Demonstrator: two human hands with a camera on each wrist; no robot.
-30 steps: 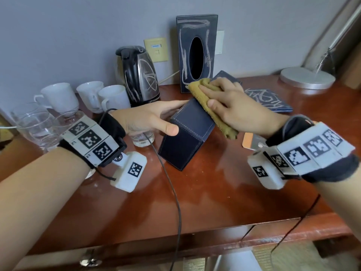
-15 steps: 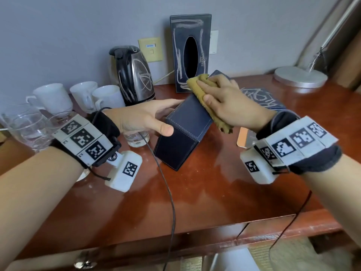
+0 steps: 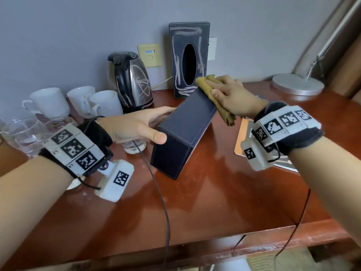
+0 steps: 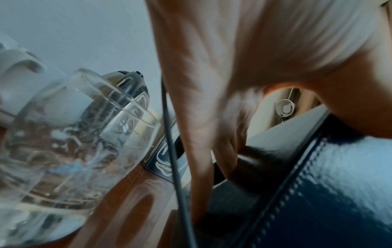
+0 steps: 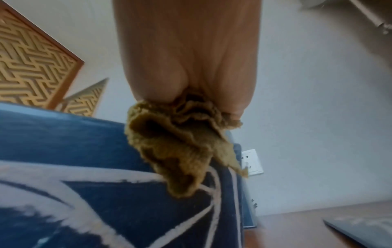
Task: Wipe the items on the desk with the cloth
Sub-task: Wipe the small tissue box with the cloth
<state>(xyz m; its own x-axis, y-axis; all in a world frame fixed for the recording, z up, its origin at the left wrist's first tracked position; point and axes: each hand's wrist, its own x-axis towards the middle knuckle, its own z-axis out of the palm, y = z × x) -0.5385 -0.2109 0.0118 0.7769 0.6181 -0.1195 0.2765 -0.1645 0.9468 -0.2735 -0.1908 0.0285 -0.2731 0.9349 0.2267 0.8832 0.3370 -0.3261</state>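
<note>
Step in hand: wiping the dark blue box (image 3: 181, 132), tilted on the bench (image 3: 214, 202), near-left edge down, far end raised.

L hand (image 3: 134, 126): grasping the box on its left side, thumb hooked over the near top corner, fingers along the left face. Acts as brace.

R hand (image 3: 232, 96): fingers pressing the yellow cloth (image 3: 213, 94) flat against the box's upper right face, near the far end. Cloth tail hangs loose below the palm. R wrist view shows the cloth (image 5: 182, 149) bunched under the fingers, on a face with white marks.

Judgement: mid-stroke on this face; marks there not yet cleared. Next move calls for drawing the cloth along the face w/ steady pressure while L hand holds the tilt, then turning the box to reach other faces.

Still to do, prob.: kettle (image 3: 130, 83) and upright tissue box (image 3: 188, 59), both marked w/ white streaks, far side of bench.
</note>
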